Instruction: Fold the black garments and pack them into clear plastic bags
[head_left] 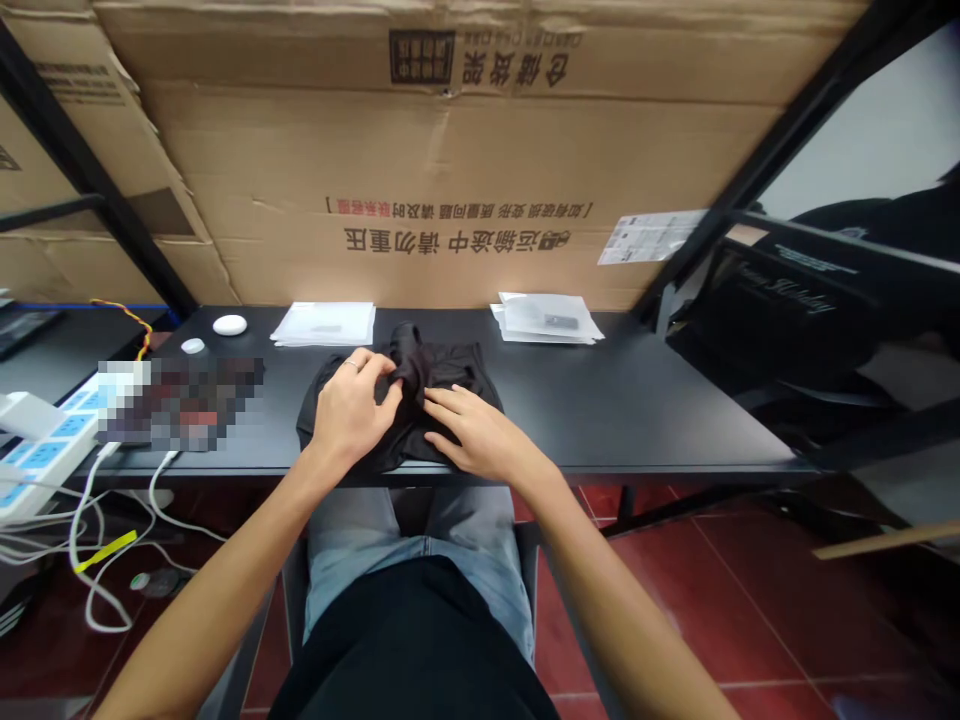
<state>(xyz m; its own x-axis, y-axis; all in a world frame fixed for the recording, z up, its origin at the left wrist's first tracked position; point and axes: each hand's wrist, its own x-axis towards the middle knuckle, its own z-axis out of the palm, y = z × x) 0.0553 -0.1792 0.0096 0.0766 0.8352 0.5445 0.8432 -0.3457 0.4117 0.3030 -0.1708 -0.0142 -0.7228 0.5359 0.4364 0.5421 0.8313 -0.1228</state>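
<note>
Pinching a bunched fold of the black garment (401, 400) with left hand (349, 415); right hand (472, 430) open, fingers flat on the cloth. Garment sits at near edge of black desk (637, 420). Risk: a hard tug drags it off; black-on-black hides misaligned edges.

At the bottom centre of the frame, the person wears a black top (409, 650) over faded grey-blue jeans (480, 560). Both forearms (600, 590) are bare, and a thin silver-coloured ring (350, 365) circles one finger of the left hand (349, 415).
</note>
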